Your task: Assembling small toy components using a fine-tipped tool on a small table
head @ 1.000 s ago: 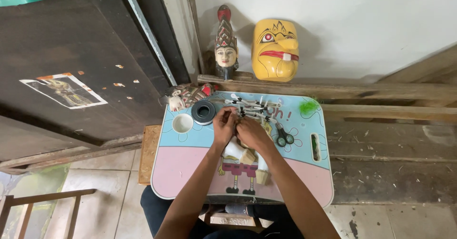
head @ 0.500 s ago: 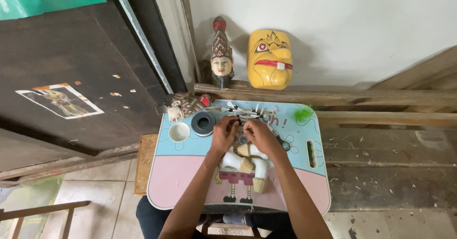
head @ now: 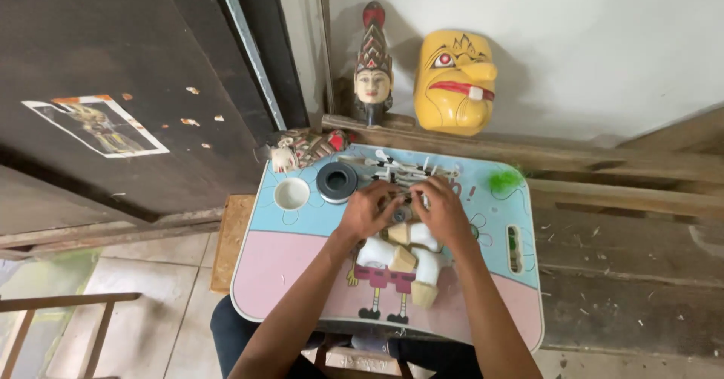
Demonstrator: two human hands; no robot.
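Both hands, left hand (head: 367,210) and right hand (head: 445,211), are together pinching a small dark piece (head: 400,214) mid-table (head: 302,258), equally near, just above the wooden parts (head: 407,254).

Bare pink tabletop (head: 279,270) left of the arms — black ring (head: 337,181) and white cup (head: 292,193) crowd the far-left corner.

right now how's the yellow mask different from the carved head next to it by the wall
The yellow mask is broad and rounded, all yellow with a red eye and red lips; the carved head is narrow and tall, pale-faced, under a pointed patterned headdress. The mask is only a face leaning against the wall; the head stands upright as a full figure head. Both rest on the wooden ledge behind the small table.
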